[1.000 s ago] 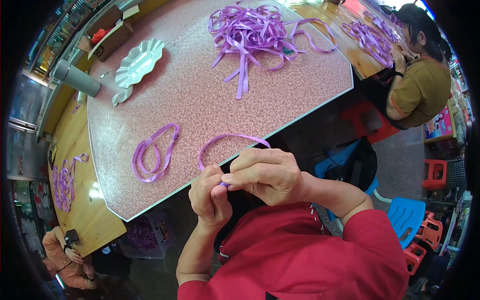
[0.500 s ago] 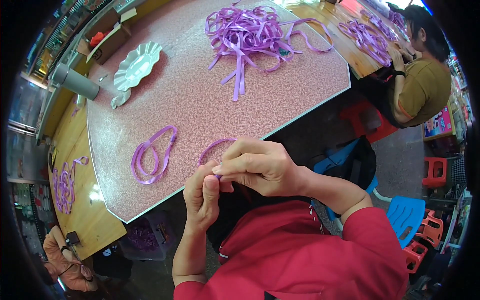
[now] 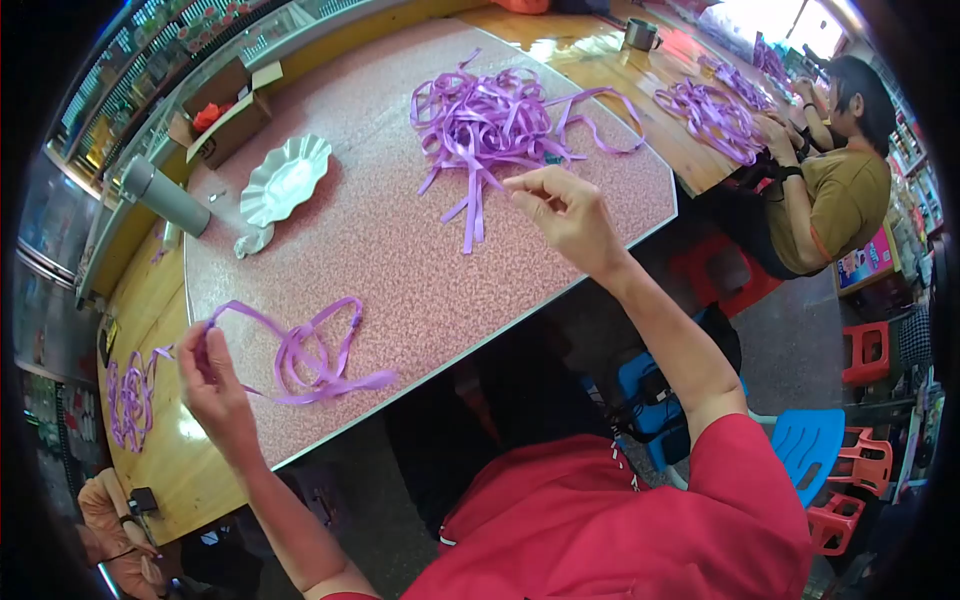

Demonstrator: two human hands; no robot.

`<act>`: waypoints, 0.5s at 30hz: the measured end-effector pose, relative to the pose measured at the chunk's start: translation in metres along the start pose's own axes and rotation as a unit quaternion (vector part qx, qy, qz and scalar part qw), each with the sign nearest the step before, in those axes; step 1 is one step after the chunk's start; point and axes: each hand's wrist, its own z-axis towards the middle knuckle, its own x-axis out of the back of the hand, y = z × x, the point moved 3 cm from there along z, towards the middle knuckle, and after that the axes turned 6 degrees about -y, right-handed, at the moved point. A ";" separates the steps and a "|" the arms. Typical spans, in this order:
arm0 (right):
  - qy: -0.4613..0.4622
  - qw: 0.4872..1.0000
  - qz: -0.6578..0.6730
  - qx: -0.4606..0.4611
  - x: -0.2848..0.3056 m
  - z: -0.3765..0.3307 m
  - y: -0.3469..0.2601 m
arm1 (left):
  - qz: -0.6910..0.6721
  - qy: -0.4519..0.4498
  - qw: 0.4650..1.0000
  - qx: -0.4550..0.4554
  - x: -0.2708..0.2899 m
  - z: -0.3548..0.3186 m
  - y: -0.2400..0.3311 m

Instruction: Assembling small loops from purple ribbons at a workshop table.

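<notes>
Ribbon heap [image 3: 490,120] behind on table [image 3: 400,250], dish [image 3: 285,180] left, loops [image 3: 310,350] near front edge

A pink speckled table [image 3: 400,250] fills the frame's middle, with wooden tables [image 3: 600,60] along the top and left. Lower right, blue [image 3: 810,445] and red plastic stools [image 3: 865,350] stand on grey floor [image 3: 790,330]. Daylight glares at upper right.

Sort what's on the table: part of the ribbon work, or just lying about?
In the work: left hand holding a looped purple ribbon; right hand over the ribbon pile.
Lying about: white scalloped dish, grey flask, cardboard box.
</notes>
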 end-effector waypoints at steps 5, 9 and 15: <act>0.014 0.983 -0.168 -0.071 0.006 0.031 0.040 | 0.217 0.062 0.965 -0.137 -0.014 0.010 0.014; -0.036 0.944 -0.327 0.021 -0.016 0.053 0.046 | 0.158 -0.030 0.975 -0.153 -0.042 -0.014 0.041; -0.107 0.994 0.000 0.013 -0.010 0.079 -0.009 | 0.005 -0.180 0.966 -0.186 -0.094 -0.003 0.082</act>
